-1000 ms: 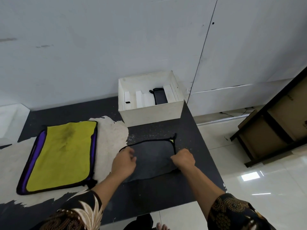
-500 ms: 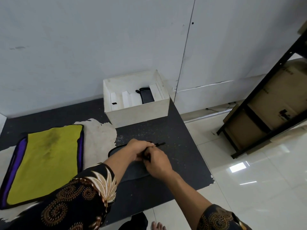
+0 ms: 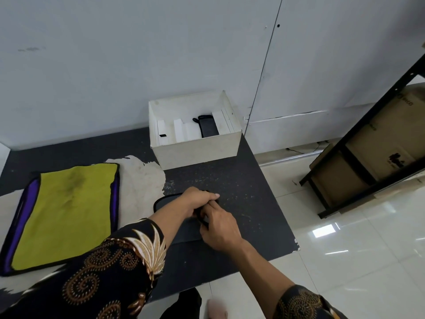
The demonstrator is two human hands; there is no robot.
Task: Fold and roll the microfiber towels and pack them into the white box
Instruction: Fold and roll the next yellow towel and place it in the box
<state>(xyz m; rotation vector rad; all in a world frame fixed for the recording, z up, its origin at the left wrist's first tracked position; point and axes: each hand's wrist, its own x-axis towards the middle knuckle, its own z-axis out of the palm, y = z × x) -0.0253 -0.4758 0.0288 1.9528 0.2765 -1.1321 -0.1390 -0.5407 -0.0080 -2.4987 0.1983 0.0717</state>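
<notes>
- Head view: the dark grey towel lies on the black worktop, in its right half between the white box and the near edge. Its black-piped rim curves out to the left of the hands.
- The left hand reaches across the towel's far part. Its fingers are curled down over the gathered cloth, knuckles up and fingertips pointing to the worktop's right edge.
- The right hand meets it from the near side, touching it. Its fingers are bent and tucked in under the left hand, nipping the towel's black edging, a loop of which shows between the two hands.
- Both forearms come out of dark sleeves printed with gold scrolls.
- The white box stands open-topped at the far edge near the far right corner, close to the wall. Inside it one rolled dark towel lies toward the right side, with white upright pieces just to its left.
- A yellow towel with purple and black borders lies flat by the worktop's left edge, well apart from the hands. It rests partly on a pale, torn-looking patch.
- Off the worktop to the right, a black shelf frame holding cardboard boxes stands on the glossy tiled floor.
</notes>
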